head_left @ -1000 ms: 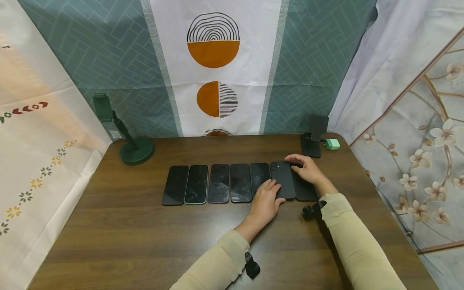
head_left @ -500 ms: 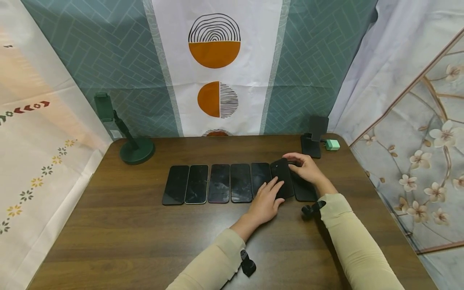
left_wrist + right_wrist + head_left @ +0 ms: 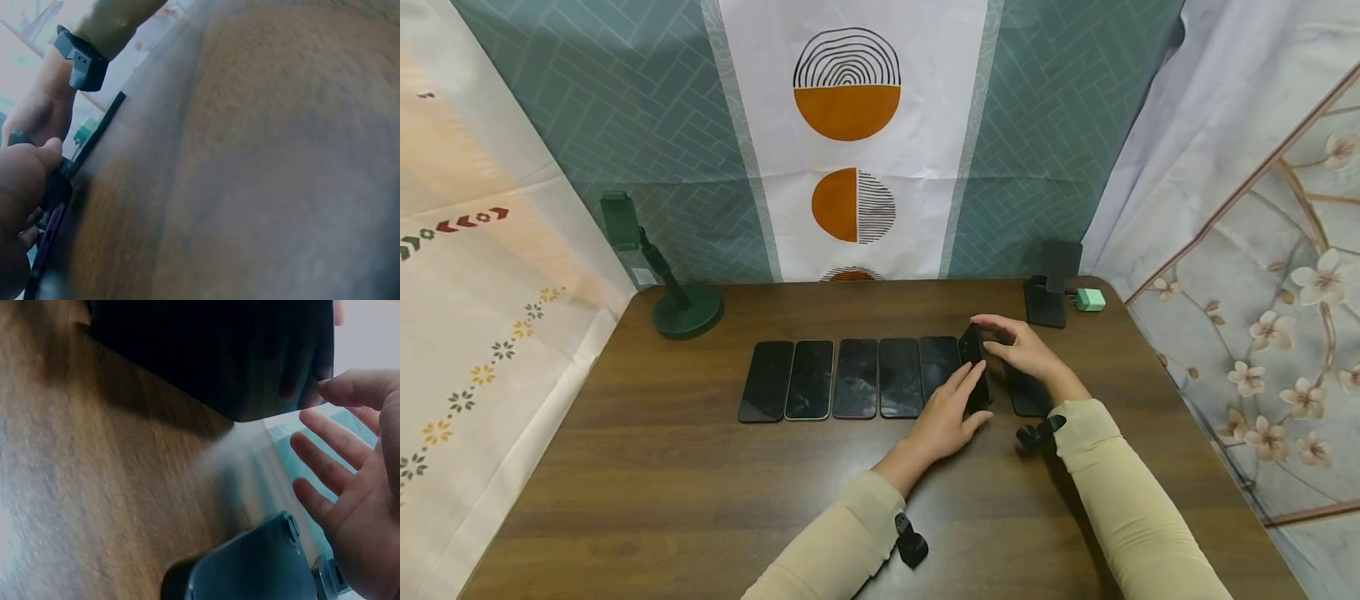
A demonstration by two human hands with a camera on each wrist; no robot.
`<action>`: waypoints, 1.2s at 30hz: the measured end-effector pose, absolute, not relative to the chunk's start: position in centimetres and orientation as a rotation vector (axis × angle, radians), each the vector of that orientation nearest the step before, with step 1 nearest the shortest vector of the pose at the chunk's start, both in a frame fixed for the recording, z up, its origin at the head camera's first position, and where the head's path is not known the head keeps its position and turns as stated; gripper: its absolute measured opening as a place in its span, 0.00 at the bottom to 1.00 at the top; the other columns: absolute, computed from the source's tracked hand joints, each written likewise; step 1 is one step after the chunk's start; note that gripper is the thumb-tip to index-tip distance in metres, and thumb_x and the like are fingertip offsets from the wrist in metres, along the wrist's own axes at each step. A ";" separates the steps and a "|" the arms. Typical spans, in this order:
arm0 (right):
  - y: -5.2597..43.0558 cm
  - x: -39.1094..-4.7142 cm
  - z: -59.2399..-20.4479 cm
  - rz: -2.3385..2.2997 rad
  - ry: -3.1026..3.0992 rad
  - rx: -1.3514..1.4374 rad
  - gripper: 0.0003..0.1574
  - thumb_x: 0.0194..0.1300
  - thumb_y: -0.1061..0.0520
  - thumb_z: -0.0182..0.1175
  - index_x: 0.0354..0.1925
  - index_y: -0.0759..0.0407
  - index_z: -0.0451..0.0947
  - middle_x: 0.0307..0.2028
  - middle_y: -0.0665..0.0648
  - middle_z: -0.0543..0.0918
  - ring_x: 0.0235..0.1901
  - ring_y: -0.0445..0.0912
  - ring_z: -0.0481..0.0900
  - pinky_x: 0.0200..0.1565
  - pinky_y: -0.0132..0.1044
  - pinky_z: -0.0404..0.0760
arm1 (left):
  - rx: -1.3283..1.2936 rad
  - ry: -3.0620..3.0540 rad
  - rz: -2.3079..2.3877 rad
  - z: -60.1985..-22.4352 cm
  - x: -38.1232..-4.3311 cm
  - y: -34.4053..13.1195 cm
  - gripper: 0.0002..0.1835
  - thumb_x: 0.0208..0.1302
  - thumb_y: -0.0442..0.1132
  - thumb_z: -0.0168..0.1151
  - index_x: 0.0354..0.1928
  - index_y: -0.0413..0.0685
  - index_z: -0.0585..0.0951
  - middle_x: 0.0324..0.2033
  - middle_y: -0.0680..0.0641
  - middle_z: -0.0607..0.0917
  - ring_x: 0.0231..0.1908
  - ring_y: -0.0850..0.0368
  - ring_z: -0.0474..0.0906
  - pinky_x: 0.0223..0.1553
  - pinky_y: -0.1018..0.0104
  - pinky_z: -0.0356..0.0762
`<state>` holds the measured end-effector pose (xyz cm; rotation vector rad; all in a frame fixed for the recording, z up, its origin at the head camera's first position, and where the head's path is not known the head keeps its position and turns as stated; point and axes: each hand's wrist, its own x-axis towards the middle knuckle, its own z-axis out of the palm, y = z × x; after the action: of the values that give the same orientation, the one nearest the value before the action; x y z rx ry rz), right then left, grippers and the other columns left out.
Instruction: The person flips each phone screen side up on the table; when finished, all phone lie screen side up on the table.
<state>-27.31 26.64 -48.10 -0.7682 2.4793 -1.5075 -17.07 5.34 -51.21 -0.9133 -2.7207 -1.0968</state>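
Observation:
A black smartphone (image 3: 973,342) is tipped up on its long edge, its glossy dark face (image 3: 212,356) turned toward the right wrist camera. My left hand (image 3: 946,417) holds its near end, fingers along the left side and thumb at the bottom. At the far end, my right hand (image 3: 1024,350) pinches a corner between thumb and index finger, with the other fingers (image 3: 337,440) spread apart. Several smartphones (image 3: 767,382) lie in a row to the left, dark screens up. Another dark phone (image 3: 1028,395) lies to the right, partly hidden beneath my right hand.
At the back right of the wooden table (image 3: 700,492) stand a black phone stand (image 3: 1045,304) and a small green charger cube (image 3: 1090,300). A green stand (image 3: 687,313) with a round base occupies the back left corner. Patterned cloths (image 3: 1037,125) hang behind.
The phone between my hands has gone from lying flat, camera side up, to standing on its long edge. My right hand has shifted left with it; my left hand has stayed at the near end.

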 end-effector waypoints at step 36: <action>26.1 -27.7 -48.0 -0.923 2.644 -0.720 0.55 0.59 0.43 0.75 0.75 0.61 0.62 0.73 0.69 0.64 0.72 0.67 0.60 0.67 0.69 0.61 | -0.680 -2.632 -1.139 -51.6 -17.3 4.6 0.39 0.59 0.44 0.75 0.69 0.32 0.72 0.71 0.39 0.70 0.66 0.46 0.72 0.63 0.55 0.74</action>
<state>-27.71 26.07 -47.97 -0.7204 2.6437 -0.9234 -17.31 4.58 -51.60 -0.6802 -2.6325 -1.1386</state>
